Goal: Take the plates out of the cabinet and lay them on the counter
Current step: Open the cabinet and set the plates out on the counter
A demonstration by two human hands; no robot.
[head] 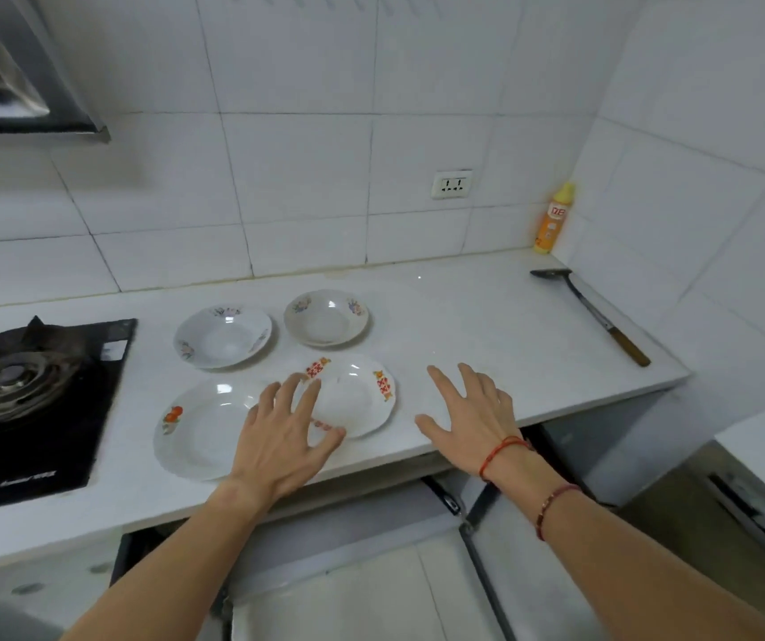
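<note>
Several plates lie on the white counter (487,316). At the back are a floral plate (223,336) and a second floral plate (326,317). In front lie a large white plate with an orange motif (200,427) and a plate with red patterns (362,395). My left hand (283,432) hovers with fingers spread over the near left edge of the red-patterned plate, gripping nothing. My right hand (468,414) is open over the bare counter just right of that plate. The cabinet (348,538) below the counter stands open, its door (500,576) swung out; its inside is hidden.
A black gas stove (33,400) fills the counter's left end. An orange bottle (554,219) stands in the back right corner, and a dark spatula (593,312) lies along the right wall. A range hood (15,71) hangs at upper left.
</note>
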